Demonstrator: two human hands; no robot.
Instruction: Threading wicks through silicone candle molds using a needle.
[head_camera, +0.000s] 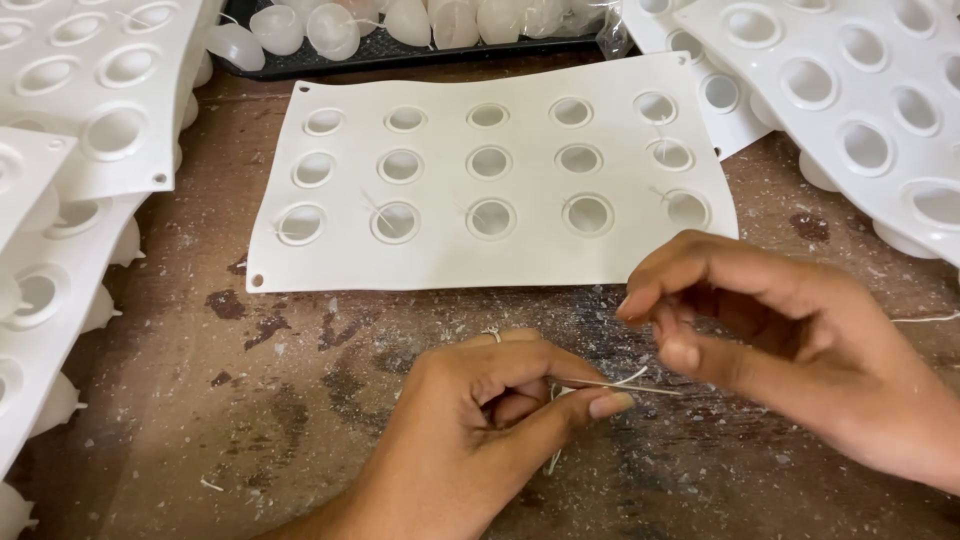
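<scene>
My left hand is curled over the table near the front, pinching a few thin white wicks between thumb and fingers. My right hand hovers just to the right, its fingertips bent toward the free ends of the wicks; whether it touches them I cannot tell. Beyond both hands lies a white silicone mould sheet with three rows of round holes, some with a thin wick showing inside.
More white mould sheets are stacked at the left and upper right. A dark tray with several white dome-shaped pieces sits at the back. The wooden tabletop is stained and dusted with white flecks.
</scene>
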